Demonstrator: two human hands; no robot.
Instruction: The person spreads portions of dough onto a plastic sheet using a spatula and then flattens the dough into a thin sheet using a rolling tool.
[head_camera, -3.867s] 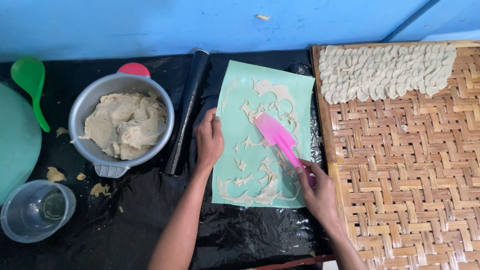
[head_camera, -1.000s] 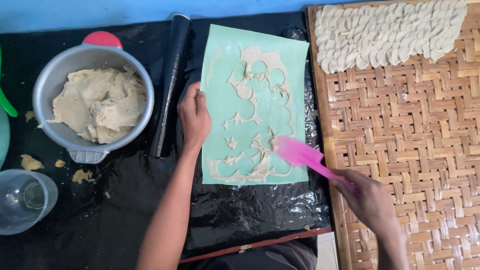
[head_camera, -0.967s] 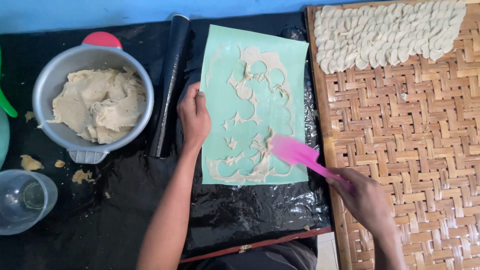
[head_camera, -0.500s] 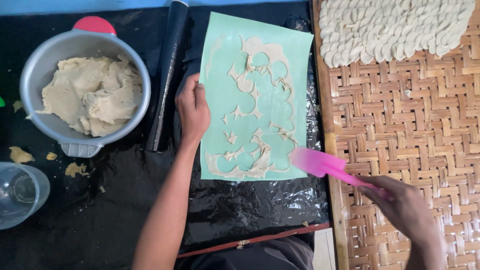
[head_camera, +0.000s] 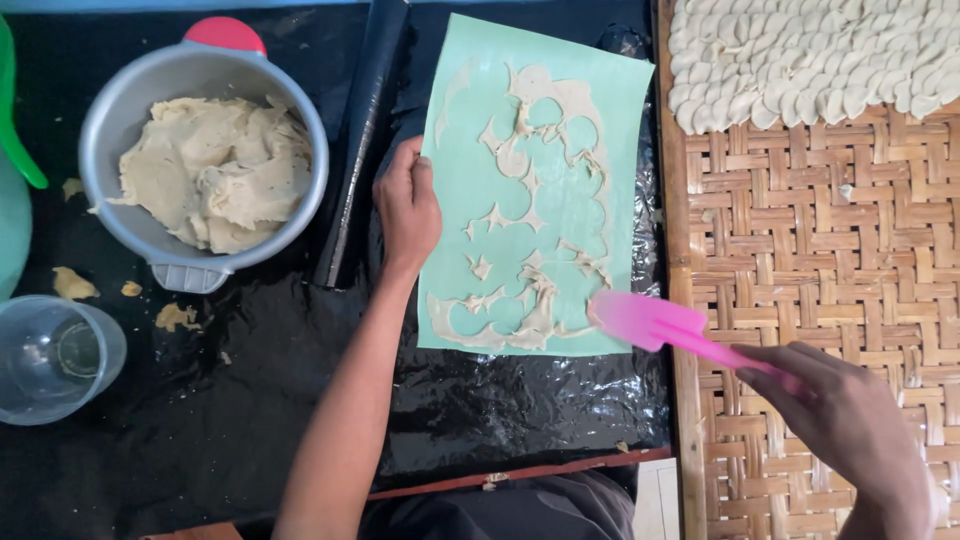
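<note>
pink spatula (head_camera: 655, 325): blade on near right corner of green mat (head_camera: 560, 130) | right hand (head_camera: 850, 435): fingers clamped on handle, over woven tray (head_camera: 820, 260) | left hand (head_camera: 407, 205): fingers together, pressing mat's left edge | dough scraps (head_camera: 530, 290) on mat | dough bowl (head_camera: 205, 150) far left

One head-worn camera looks steeply down — close over the black-covered table (head_camera: 200, 440) and woven tray (head_camera: 830, 250).

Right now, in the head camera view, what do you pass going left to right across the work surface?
Clear plastic cup → grey metal bowl of dough → black rolling pin → left hand → green mat with dough scraps → pink spatula → right hand over the woven bamboo tray.
</note>
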